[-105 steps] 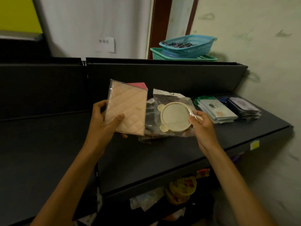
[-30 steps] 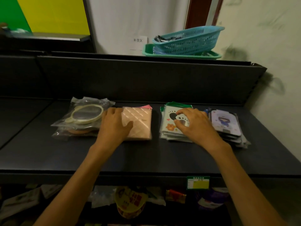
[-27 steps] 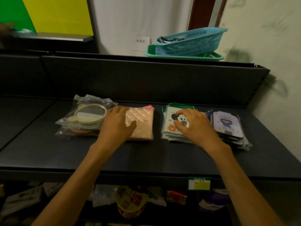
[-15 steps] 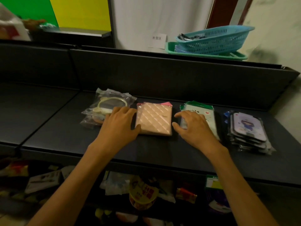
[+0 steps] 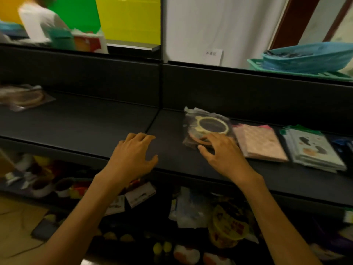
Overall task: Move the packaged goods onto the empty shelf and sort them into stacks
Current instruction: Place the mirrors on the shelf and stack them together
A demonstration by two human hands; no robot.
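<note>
On the dark shelf (image 5: 80, 121) lie sorted piles of packaged goods: clear bags with round bear-ear mirrors (image 5: 207, 127), a pink quilted stack (image 5: 259, 143), and a stack of pale illustrated packs (image 5: 315, 150). My right hand (image 5: 223, 152) rests palm down with spread fingers on the front edge of the mirror bags. My left hand (image 5: 133, 155) hovers open over the bare shelf to the left, holding nothing. Another bagged round mirror (image 5: 24, 97) lies at the far left of the shelf.
A blue basket (image 5: 309, 58) sits in a green one on top of the shelf back at the right. Below the shelf a lower level holds mixed packets and a yellow bag (image 5: 227, 228). A person in white (image 5: 40, 22) stands behind the shelf, upper left.
The view has swung left. My left hand has left the pink quilted stack and moved onto bare shelf. My right hand has shifted from the illustrated packs to the mirror bags.
</note>
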